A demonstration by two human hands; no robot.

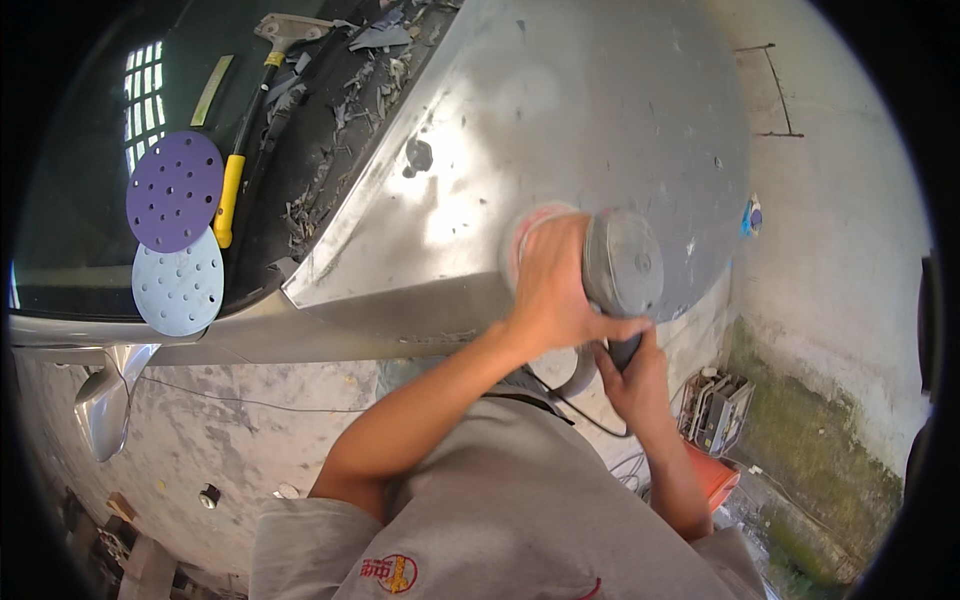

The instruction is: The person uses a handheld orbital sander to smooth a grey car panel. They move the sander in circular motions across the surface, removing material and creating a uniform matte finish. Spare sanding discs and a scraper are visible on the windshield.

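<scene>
An electric sander (628, 262) with a round grey body rests against the bare grey car hood (600, 100). My left hand (552, 285) is wrapped over the sander's neck, its thumb stretched toward the handle. Beyond that hand the round sanding pad (520, 240), pale with a reddish edge, is smeared by motion. Lower down, my right hand (638, 385) closes around the dark handle end, from which a grey hose (580, 372) and a black cord lead back toward my body. Where the pad meets the metal is partly hidden by my left hand.
On the windshield (80, 230) lie a purple sanding disc (175, 192), a light blue disc (180, 290) and a yellow-handled scraper (230, 195). Peeled scraps (345, 130) litter the cowl. A side mirror (105, 410) juts out at left; a metal-framed unit (715, 408) stands by the wall.
</scene>
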